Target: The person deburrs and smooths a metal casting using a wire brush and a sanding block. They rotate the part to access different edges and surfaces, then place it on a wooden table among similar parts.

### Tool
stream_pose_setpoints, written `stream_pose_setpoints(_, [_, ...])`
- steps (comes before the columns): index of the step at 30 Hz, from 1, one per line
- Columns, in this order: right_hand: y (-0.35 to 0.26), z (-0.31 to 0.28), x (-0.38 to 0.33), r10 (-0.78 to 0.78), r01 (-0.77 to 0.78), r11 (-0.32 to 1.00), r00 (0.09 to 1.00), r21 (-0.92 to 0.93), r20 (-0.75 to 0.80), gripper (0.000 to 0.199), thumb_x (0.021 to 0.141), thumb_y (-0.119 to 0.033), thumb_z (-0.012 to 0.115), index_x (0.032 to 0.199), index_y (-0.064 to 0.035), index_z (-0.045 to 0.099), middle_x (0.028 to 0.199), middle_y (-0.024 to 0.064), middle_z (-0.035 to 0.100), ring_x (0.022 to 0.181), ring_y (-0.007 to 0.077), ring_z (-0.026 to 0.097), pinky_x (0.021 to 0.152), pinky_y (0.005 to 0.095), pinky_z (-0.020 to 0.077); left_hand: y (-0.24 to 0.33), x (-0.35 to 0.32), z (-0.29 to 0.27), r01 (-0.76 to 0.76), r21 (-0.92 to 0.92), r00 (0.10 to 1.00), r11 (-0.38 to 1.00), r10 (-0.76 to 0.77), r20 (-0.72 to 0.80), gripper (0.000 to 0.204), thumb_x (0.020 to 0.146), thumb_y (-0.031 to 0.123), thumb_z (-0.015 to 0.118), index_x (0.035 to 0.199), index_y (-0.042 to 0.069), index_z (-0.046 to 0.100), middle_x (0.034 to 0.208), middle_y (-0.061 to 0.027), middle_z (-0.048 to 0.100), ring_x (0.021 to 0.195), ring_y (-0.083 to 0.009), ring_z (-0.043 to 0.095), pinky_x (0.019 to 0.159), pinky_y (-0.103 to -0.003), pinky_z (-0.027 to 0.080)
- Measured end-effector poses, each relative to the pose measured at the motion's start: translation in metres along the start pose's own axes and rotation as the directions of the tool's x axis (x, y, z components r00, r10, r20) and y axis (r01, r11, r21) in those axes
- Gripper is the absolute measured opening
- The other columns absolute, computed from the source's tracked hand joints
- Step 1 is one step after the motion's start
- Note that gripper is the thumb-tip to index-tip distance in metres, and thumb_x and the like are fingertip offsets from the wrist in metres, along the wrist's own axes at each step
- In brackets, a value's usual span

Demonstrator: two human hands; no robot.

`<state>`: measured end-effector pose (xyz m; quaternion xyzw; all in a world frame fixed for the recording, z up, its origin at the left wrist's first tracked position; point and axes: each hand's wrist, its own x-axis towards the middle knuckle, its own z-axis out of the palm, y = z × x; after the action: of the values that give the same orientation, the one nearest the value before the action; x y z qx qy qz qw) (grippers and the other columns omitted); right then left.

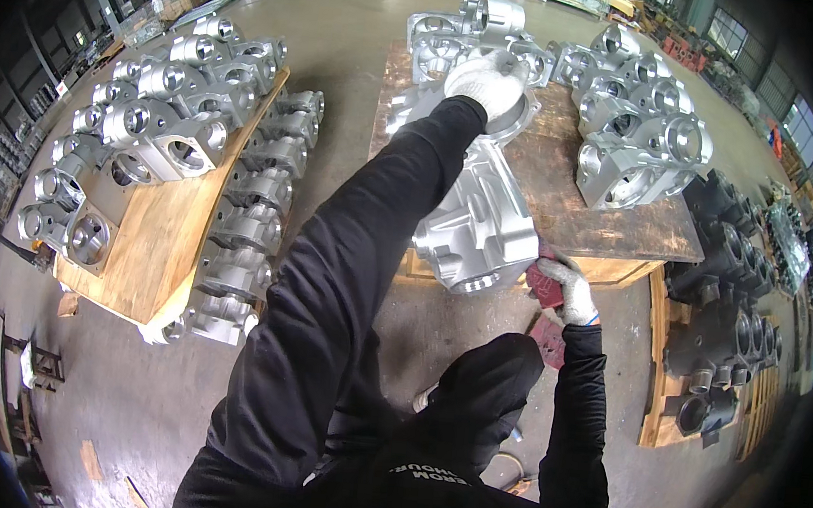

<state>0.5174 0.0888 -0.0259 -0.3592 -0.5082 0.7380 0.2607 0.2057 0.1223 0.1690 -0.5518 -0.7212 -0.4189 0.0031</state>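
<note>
Silver casting [481,217] between two gloved hands – one dark red piece pinched.
The casting sits at the table's [573,196] near edge; by its near right corner, the right hand's [573,291] grip is closed on the dark red piece [545,286]. At its far end lies the left hand [489,84] – finger spread I cannot tell.

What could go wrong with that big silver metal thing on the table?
The silver metal housing seems to stick out past the near edge of the wooden table, so it might tip toward the knee. The left hand reaches far across it, close to other silver castings, so one could get bumped. The right hand holds a dark red block beside the housing's end, so that hand might get pinched if the housing shifts.
</note>
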Motion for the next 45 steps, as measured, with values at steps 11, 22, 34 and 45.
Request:
stream_pose_setpoints(11, [0.073,0.178,-0.086,-0.182,0.177,0.980,0.982,0.094,0.056,0.041,0.096,-0.001,0.067,0.136,0.0052,0.062,0.111,0.0005,0.069,0.100,0.0097,0.063,0.092,0.0266,0.0515,-0.002,-0.042,-0.006,-0.392,-0.451,0.879,0.802,0.471,0.073,0.038,0.093,0.029,0.065,0.126,0.011,0.073,0.120,-0.0120,0.076,0.107,-0.0296,0.073,0.096,-0.038,0.056])
stream_pose_setpoints(22, [0.073,0.285,0.031,-0.431,0.433,0.837,0.898,-0.336,0.082,0.048,0.094,-0.014,0.071,0.140,-0.0027,0.062,0.117,0.0168,0.076,0.107,0.0256,0.074,0.093,0.0347,0.0553,-0.029,-0.014,-0.027,-0.251,-0.534,0.831,0.807,0.463,0.309,0.035,0.100,0.022,0.066,0.131,0.006,0.072,0.120,-0.0091,0.076,0.109,-0.0184,0.071,0.099,-0.032,0.054])
stream_pose_setpoints(34, [0.075,0.216,0.081,-0.567,0.337,-0.028,0.770,-0.941,0.293,0.042,0.078,-0.022,0.073,0.119,-0.0110,0.073,0.118,0.0105,0.069,0.104,0.0338,0.066,0.087,0.0466,0.0560,-0.147,-0.120,-0.084,-0.498,0.125,0.861,0.858,0.506,-0.042,0.032,0.105,0.027,0.058,0.121,0.002,0.069,0.112,-0.0202,0.070,0.106,-0.0390,0.065,0.101,-0.045,0.050])
stream_pose_setpoints(45, [0.072,0.281,0.078,-0.393,0.396,0.916,0.918,-0.072,0.051,0.036,0.088,-0.016,0.072,0.123,-0.0056,0.074,0.117,0.0094,0.075,0.086,0.0246,0.074,0.080,0.0343,0.0581,-0.213,-0.131,-0.049,-0.105,-0.191,0.994,0.976,0.097,-0.046,0.043,0.111,0.031,0.045,0.125,-0.003,0.067,0.130,-0.0276,0.066,0.127,-0.0418,0.060,0.113,-0.046,0.043])
